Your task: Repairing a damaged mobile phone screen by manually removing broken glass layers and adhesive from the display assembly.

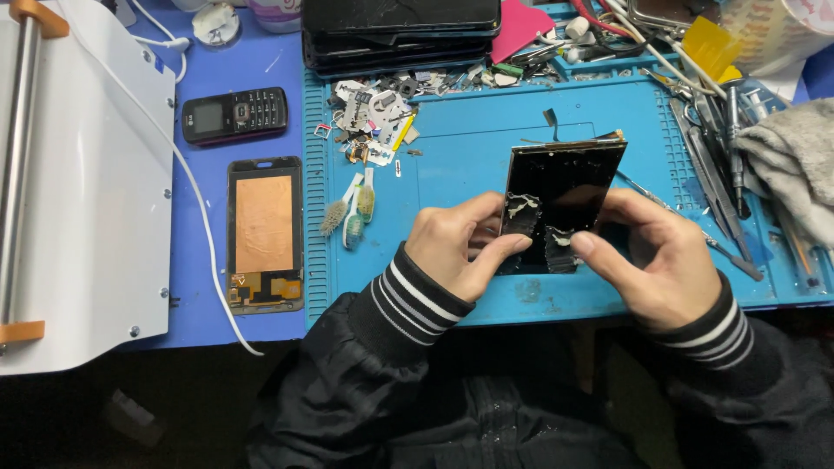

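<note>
Both hands were up over the blue work mat [469,113], and between them sat a black phone screen panel [563,195], held tilted, its dark face patched with pale residue near the lower edge. The left hand [456,243] had its fingers clamped on the panel's left edge, thumb pressed onto the face by a flaking patch. The right hand [647,256] gripped the right side, thumb flat on the lower face, fingers curled behind. Left of the mat lay a phone frame with a copper-coloured backing [265,233], and beyond it a small black keypad phone [234,115]. Two worn toothbrushes [352,208] rested on the mat's left part, with a heap of small metal scraps [373,117] farther back. Tweezers and other tools [708,161] lay along the right side beside a grey cloth [795,161].
</note>
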